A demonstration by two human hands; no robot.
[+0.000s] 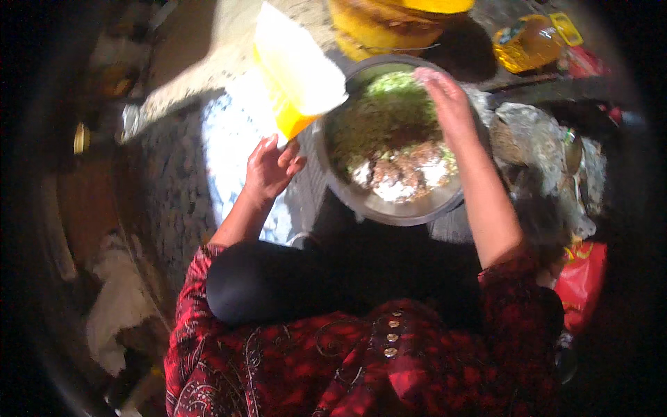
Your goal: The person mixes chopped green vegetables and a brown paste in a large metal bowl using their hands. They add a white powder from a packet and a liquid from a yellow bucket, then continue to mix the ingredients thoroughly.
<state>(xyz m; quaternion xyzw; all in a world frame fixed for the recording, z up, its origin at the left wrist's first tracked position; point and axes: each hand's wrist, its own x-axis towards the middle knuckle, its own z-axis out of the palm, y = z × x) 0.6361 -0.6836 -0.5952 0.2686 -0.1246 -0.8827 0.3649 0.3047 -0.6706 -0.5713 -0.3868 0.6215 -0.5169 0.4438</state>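
In the head view, a wide metal bowl stands before my legs. It holds shredded green vegetable, a brown crumbly ingredient and white powder. My left hand is at the bowl's left, with its fingertips at the lower corner of a white and yellow packet. The packet tilts up and away, and glare washes out its face. My right hand reaches over the bowl's right side with its fingers stretched out and nothing in them. Whether it touches the rim cannot be told.
Beyond the bowl stands a yellow bucket-like container. A bottle of yellow oil lies at the upper right. Crumpled clear plastic and a red packet are on the right. At the lower left is a pale cloth-like thing.
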